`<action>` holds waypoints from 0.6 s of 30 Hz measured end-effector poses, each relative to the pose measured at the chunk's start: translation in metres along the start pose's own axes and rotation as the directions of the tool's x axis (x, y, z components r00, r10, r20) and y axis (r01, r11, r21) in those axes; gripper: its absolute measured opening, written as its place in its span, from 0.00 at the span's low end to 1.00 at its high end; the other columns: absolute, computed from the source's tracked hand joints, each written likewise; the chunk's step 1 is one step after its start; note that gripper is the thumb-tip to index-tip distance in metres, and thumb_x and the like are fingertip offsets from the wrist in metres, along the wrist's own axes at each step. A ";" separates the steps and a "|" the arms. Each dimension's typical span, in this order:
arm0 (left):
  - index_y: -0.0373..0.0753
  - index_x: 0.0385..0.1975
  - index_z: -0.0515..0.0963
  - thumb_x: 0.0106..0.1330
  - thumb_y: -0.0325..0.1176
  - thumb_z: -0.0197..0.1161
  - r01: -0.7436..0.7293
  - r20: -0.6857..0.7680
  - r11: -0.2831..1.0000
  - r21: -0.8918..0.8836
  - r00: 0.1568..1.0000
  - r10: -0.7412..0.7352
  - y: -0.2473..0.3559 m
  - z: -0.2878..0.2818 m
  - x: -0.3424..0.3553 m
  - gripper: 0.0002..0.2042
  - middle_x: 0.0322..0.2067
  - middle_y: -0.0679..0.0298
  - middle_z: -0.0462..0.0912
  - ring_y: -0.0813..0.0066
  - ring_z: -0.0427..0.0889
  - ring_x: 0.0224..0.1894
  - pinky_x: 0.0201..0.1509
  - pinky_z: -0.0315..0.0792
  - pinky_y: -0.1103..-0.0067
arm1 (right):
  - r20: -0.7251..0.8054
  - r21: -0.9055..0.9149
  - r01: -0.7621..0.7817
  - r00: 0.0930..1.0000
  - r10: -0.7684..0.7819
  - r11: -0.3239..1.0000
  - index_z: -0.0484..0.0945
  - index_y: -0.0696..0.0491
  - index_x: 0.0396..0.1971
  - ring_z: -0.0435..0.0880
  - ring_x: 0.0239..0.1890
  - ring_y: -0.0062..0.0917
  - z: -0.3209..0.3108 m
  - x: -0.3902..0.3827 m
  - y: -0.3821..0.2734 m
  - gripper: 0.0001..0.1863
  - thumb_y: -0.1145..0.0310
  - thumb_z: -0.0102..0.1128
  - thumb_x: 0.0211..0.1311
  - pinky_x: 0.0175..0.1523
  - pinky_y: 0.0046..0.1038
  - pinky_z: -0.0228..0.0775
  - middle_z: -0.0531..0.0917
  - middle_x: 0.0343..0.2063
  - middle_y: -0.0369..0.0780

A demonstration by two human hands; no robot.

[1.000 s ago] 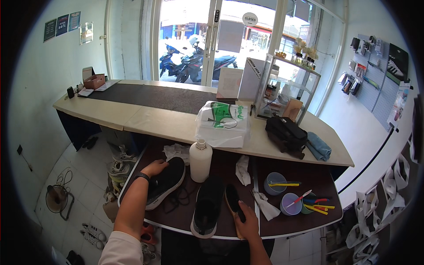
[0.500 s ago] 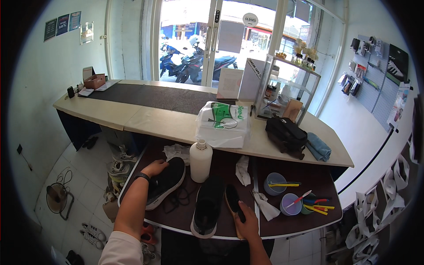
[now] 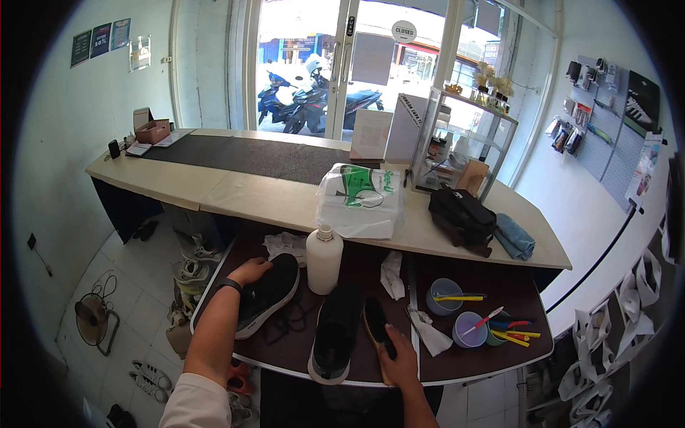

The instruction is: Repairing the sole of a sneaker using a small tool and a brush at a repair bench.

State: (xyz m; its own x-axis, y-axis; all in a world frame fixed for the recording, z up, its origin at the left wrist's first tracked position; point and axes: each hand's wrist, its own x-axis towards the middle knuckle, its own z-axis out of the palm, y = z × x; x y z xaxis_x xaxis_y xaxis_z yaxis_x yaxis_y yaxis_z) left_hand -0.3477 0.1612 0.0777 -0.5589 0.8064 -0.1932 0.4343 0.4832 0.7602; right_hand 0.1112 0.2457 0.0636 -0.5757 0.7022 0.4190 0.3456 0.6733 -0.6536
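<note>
A black shoe (image 3: 280,279) with a pale sole lies at the left of the dark brown desk. My left hand (image 3: 251,272) is closed on its upper, toward the shoe's left side. A second black shoe (image 3: 335,324) stands in the middle, its heel at the desk's near edge. Just right of it, a brush (image 3: 374,321) with a wooden back and black bristles is in the grip of my right hand (image 3: 399,360). Black laces (image 3: 285,324) lie between the two shoes. Behind them stands a white plastic bottle (image 3: 325,264) without a cap.
Crumpled white paper (image 3: 392,274) and a white cloth (image 3: 428,332) lie right of the brush. Several cups, including a purple cup (image 3: 467,332), hold brushes. On the raised counter (image 3: 207,185) sit a plastic bag (image 3: 360,207), a black bag (image 3: 464,217) and a blue towel (image 3: 515,239).
</note>
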 end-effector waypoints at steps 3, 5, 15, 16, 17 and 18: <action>0.31 0.51 0.77 0.66 0.48 0.54 -0.011 -0.007 1.000 0.003 1.000 0.011 0.003 0.000 -0.002 0.25 0.48 0.47 0.81 0.56 0.79 0.53 0.58 0.69 0.72 | -0.006 -0.002 0.002 1.000 -0.002 1.000 0.70 0.48 0.62 0.75 0.59 0.43 -0.001 0.000 0.000 0.30 0.69 0.63 0.57 0.66 0.42 0.63 0.76 0.58 0.45; 0.31 0.51 0.77 0.66 0.48 0.54 -0.013 -0.005 1.000 0.018 1.000 0.013 0.004 0.000 -0.002 0.25 0.48 0.47 0.81 0.56 0.79 0.53 0.58 0.69 0.72 | -0.006 -0.001 0.002 1.000 -0.002 1.000 0.70 0.48 0.62 0.75 0.59 0.43 -0.001 0.000 0.000 0.30 0.69 0.63 0.57 0.66 0.42 0.63 0.76 0.57 0.45; 0.31 0.51 0.78 0.66 0.47 0.55 0.005 -0.001 1.000 0.010 1.000 -0.005 0.007 0.000 -0.003 0.24 0.48 0.48 0.82 0.57 0.80 0.52 0.57 0.69 0.72 | -0.009 -0.008 0.003 1.000 -0.003 1.000 0.70 0.47 0.62 0.75 0.59 0.42 -0.001 0.000 0.000 0.30 0.69 0.63 0.57 0.67 0.41 0.63 0.77 0.57 0.45; 0.31 0.51 0.78 0.66 0.47 0.55 0.006 0.000 1.000 0.005 1.000 -0.006 0.006 0.000 -0.003 0.24 0.48 0.48 0.82 0.57 0.80 0.52 0.57 0.70 0.72 | -0.007 -0.005 0.005 1.000 -0.005 1.000 0.70 0.47 0.62 0.75 0.59 0.42 -0.001 0.000 -0.001 0.30 0.69 0.63 0.57 0.67 0.41 0.63 0.77 0.57 0.45; 0.32 0.51 0.78 0.66 0.47 0.55 0.007 0.001 1.000 0.000 1.000 -0.007 0.005 0.000 -0.003 0.24 0.47 0.48 0.82 0.57 0.80 0.51 0.57 0.70 0.72 | -0.007 -0.005 0.006 1.000 -0.006 1.000 0.70 0.47 0.62 0.75 0.59 0.42 -0.001 0.000 -0.001 0.30 0.69 0.63 0.57 0.67 0.41 0.63 0.77 0.57 0.45; 0.32 0.51 0.78 0.66 0.47 0.55 0.007 0.000 1.000 0.000 1.000 -0.007 0.005 0.000 -0.003 0.24 0.47 0.48 0.82 0.57 0.80 0.51 0.57 0.70 0.72 | -0.002 -0.008 0.003 1.000 -0.003 1.000 0.70 0.47 0.62 0.75 0.59 0.43 0.000 0.000 0.000 0.30 0.69 0.63 0.57 0.67 0.41 0.63 0.77 0.57 0.45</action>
State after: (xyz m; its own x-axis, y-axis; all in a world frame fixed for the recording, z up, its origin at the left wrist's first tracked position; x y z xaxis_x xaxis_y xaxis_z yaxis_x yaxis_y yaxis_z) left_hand -0.3444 0.1613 0.0820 -0.5620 0.8029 -0.1989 0.4300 0.4890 0.7590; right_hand 0.1113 0.2459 0.0639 -0.5751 0.7007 0.4221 0.3495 0.6770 -0.6477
